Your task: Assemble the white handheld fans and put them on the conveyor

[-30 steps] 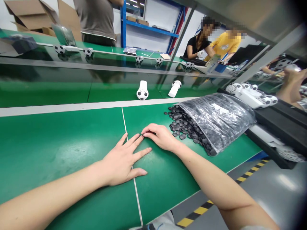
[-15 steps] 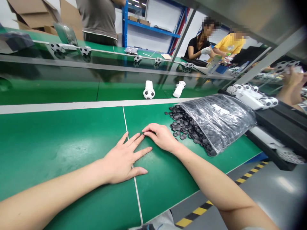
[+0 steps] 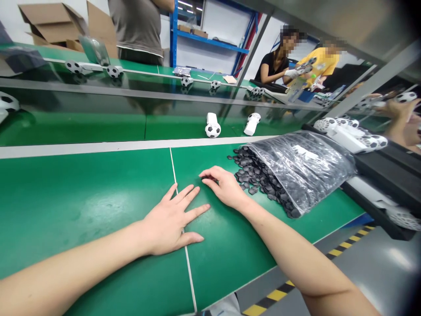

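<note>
My left hand (image 3: 174, 219) lies palm down on the green tabletop (image 3: 98, 188), fingers spread, holding nothing. Just right of its fingertips, my right hand (image 3: 223, 186) is pinched, thumb against fingers. A bit of a small black piece (image 3: 204, 177) shows at the pinch, mostly hidden by the fingers. Beyond that hand, a clear plastic bag (image 3: 302, 162) lies on its side. From its mouth spills a heap of flat black pieces (image 3: 259, 177), of the same dark colour.
White parts with football-patterned balls (image 3: 213, 129) ride the green belt (image 3: 112, 127) behind a pale rail (image 3: 98, 147). More such parts (image 3: 351, 131) sit in a black tray (image 3: 388, 164) at right. Co-workers (image 3: 274, 66) stand or sit across the line.
My right hand has drawn slightly away from my left fingertips, which stay flat. The belt's football parts have shifted right, and another enters at the left edge.
</note>
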The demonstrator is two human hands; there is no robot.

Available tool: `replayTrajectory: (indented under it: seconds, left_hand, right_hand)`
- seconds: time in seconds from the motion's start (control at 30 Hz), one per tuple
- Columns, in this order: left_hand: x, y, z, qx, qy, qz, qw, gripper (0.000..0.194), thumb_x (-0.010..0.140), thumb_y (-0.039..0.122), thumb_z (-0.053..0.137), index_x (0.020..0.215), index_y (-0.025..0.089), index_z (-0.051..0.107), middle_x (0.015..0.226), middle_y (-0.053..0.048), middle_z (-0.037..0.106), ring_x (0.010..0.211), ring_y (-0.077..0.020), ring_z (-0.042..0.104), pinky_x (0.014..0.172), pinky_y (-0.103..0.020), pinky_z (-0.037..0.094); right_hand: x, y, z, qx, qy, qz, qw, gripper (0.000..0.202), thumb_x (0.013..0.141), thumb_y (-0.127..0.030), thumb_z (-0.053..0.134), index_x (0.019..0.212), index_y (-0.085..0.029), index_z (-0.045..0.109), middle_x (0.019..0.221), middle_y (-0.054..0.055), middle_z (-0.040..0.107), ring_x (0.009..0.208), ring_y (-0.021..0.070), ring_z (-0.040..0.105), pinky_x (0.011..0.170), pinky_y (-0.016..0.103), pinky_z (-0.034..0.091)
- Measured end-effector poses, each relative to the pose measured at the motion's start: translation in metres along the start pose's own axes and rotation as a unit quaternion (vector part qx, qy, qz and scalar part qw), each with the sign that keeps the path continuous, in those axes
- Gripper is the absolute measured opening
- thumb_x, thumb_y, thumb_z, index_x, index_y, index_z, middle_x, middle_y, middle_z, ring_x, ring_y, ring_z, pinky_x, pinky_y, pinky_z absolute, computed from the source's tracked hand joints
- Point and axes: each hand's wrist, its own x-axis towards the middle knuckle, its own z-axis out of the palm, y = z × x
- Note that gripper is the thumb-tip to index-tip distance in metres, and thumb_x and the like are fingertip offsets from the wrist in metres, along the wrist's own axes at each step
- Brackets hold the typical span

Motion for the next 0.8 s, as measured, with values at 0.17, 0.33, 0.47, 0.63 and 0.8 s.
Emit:
replayTrajectory:
  seconds: [0.17, 0.33, 0.47, 0.63, 0.8]
  left_hand:
    - [-0.003, -0.001, -0.001, -0.016, 0.005, 0.001, 1.0, 0.067, 0.079, 0.067, 0.025, 0.136, 0.031, 0.028, 0.144, -0.015, 0.019, 0.132, -0.0333, 0.014, 0.102, -0.058, 0.01]
    - [-0.006, -0.001, -0.006, -0.04, 0.006, 0.003, 0.999, 0.069, 0.079, 0.068, 0.024, 0.137, 0.03, 0.028, 0.144, -0.016, 0.016, 0.133, -0.0319, 0.011, 0.103, -0.058, 0.008]
    - [-0.008, 0.001, -0.012, -0.05, -0.006, -0.008, 0.999, 0.07, 0.078, 0.068, 0.024, 0.137, 0.03, 0.028, 0.145, -0.016, 0.014, 0.133, -0.0309, 0.009, 0.103, -0.058, 0.008]
    - [-0.01, 0.004, -0.016, -0.054, -0.017, -0.013, 0.998, 0.071, 0.079, 0.068, 0.023, 0.138, 0.029, 0.025, 0.145, -0.015, 0.012, 0.133, -0.0309, 0.007, 0.103, -0.058, 0.008]
    - [-0.01, 0.003, -0.011, -0.04, 0.001, -0.003, 0.999, 0.069, 0.079, 0.067, 0.022, 0.137, 0.029, 0.027, 0.145, -0.016, 0.015, 0.133, -0.0313, 0.01, 0.102, -0.059, 0.009]
  right_hand:
    - [0.0, -0.001, 0.0, 0.022, 0.014, 0.001, 1.0, 0.008, 0.081, -0.014, 0.054, 0.083, -0.018, 0.061, 0.082, 0.003, 0.061, 0.077, 0.0147, 0.058, 0.07, 0.027, 0.048]
    - [0.0, -0.007, -0.001, 0.02, 0.028, 0.035, 0.999, 0.005, 0.08, -0.02, 0.056, 0.081, -0.02, 0.061, 0.077, 0.002, 0.063, 0.07, 0.0159, 0.059, 0.066, 0.028, 0.048]
    - [0.0, -0.004, 0.001, 0.034, -0.002, 0.064, 0.997, 0.008, 0.082, -0.026, 0.053, 0.082, -0.021, 0.059, 0.076, 0.002, 0.065, 0.071, 0.0174, 0.06, 0.067, 0.03, 0.048]
    - [-0.001, -0.005, 0.0, 0.027, 0.021, 0.036, 0.999, 0.008, 0.084, -0.026, 0.05, 0.083, -0.02, 0.056, 0.079, 0.003, 0.063, 0.072, 0.017, 0.059, 0.068, 0.03, 0.048]
    - [-0.001, -0.008, 0.001, 0.029, 0.011, 0.024, 0.999, 0.008, 0.082, -0.02, 0.052, 0.087, -0.019, 0.058, 0.081, 0.003, 0.064, 0.073, 0.0166, 0.06, 0.07, 0.03, 0.049]
